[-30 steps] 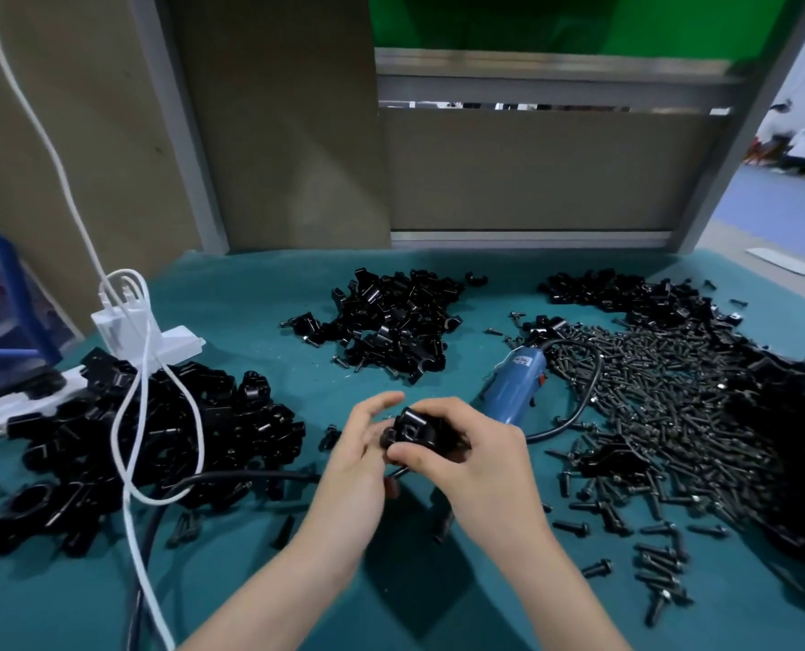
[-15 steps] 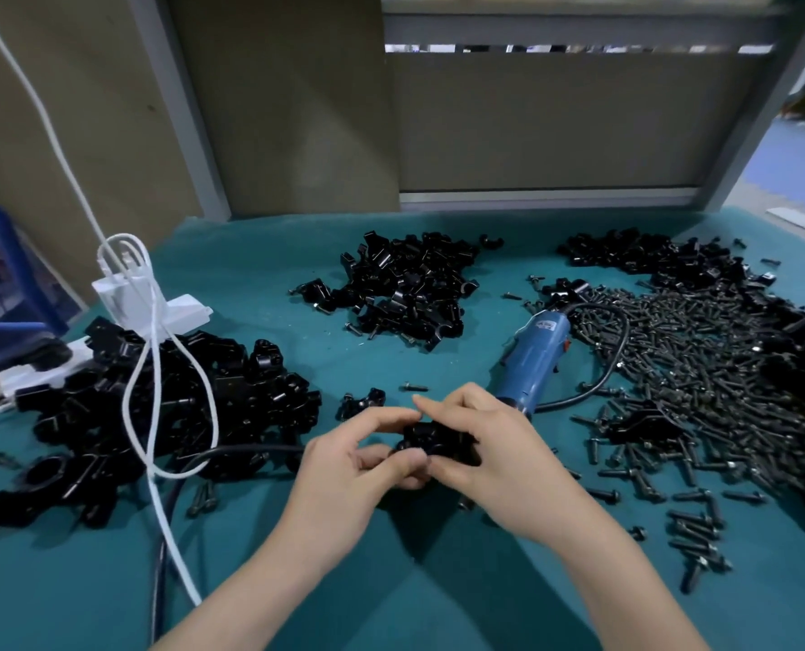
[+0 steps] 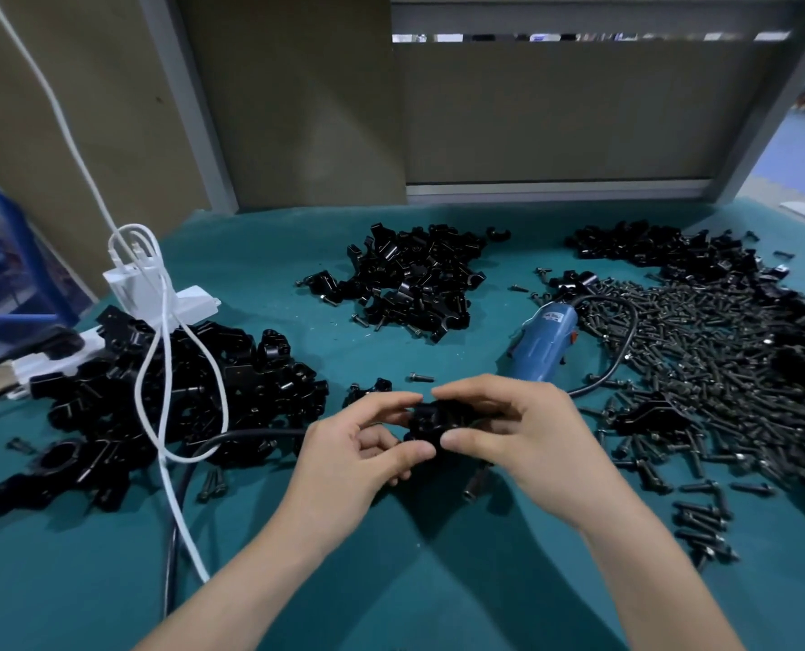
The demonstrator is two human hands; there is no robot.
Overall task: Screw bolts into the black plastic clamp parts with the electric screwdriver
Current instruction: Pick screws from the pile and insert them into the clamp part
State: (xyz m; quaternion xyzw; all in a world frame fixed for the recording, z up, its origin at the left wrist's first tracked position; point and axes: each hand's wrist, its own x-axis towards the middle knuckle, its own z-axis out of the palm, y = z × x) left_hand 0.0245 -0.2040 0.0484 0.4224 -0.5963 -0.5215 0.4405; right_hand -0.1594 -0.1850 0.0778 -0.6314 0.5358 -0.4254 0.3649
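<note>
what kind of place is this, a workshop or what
Probably a small-parts assembly bench in a workshop or factory: heaps of black plastic clamp parts and loose black metal bolts lie on a teal-topped table, with a blue corded electric screwdriver beside the bolts.

Clamp part (image 3: 434, 421): black plastic, pinched, centre foreground.
Screwdriver (image 3: 545, 343): blue, corded, lying on its side.
Bolts (image 3: 701, 368): dark loose heap, right of Screwdriver.

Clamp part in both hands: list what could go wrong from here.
1. The left hand and right hand pinch the clamp part only between fingertips; it may slip and drop among the bolts.
2. The electric screwdriver lies beyond the right hand, its cord looped over the bolts; lifting it could drag some around.
</note>
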